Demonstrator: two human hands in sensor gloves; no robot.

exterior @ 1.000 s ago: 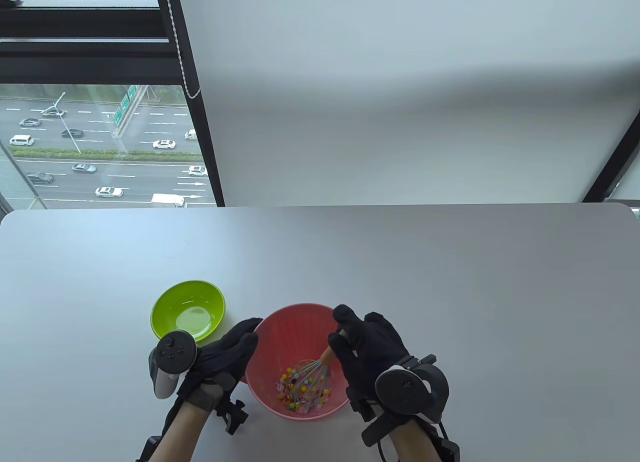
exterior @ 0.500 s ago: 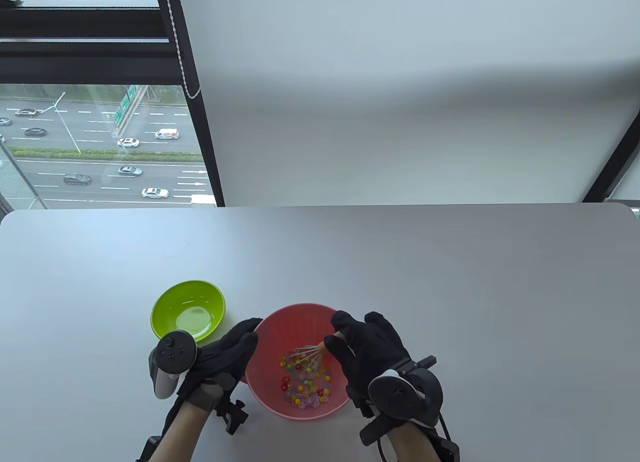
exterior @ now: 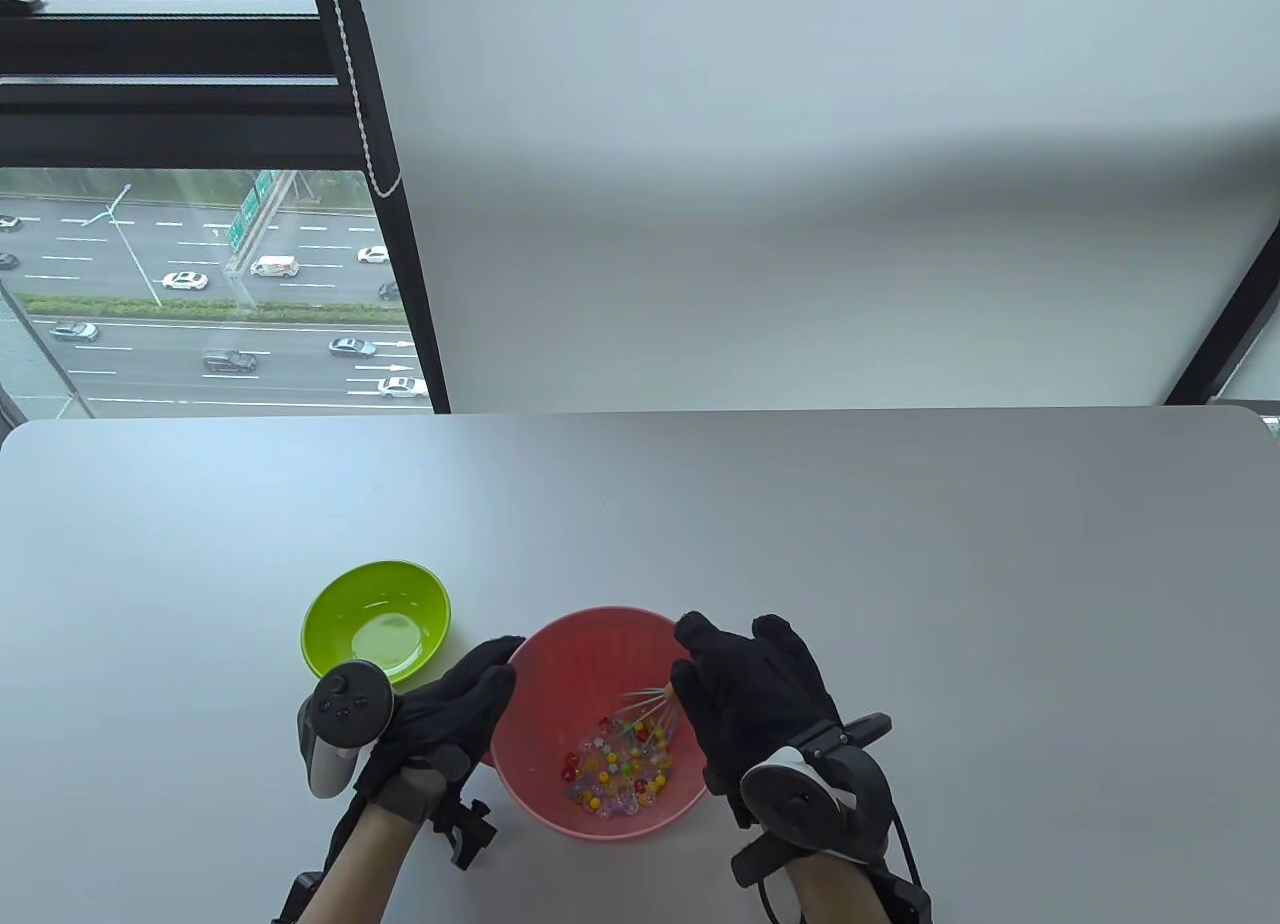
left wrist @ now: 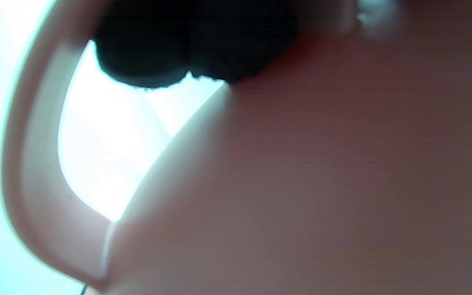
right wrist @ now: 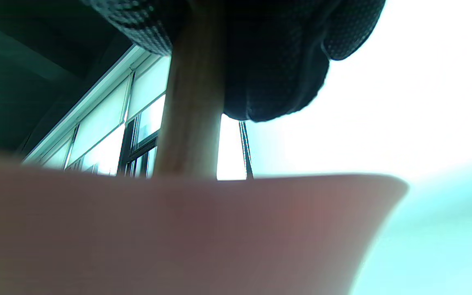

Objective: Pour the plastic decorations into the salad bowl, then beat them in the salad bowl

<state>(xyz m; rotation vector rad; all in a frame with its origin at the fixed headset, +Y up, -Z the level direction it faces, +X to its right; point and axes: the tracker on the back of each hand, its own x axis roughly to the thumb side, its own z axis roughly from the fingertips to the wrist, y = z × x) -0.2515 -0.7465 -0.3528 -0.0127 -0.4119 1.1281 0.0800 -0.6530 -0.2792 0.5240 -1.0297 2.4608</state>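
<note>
Table view shows the right hand [exterior: 755, 709] with fingers curled round the wooden handle of a whisk [exterior: 650, 716], whose wire head sits among the plastic decorations [exterior: 618, 769] heaped at the bottom of the pink salad bowl [exterior: 560, 654]. The left hand [exterior: 455, 714] rests against the bowl's left rim with its fingers laid along the wall; whether they hook over the edge cannot be told. The green bowl [exterior: 375, 619] stands just beside it and holds no decorations. Likely risks: a hard sweep could flick light beads over the rim, or drag the bowl sideways if the steadying hand slackens; the bowl could also knock the green one.
</note>
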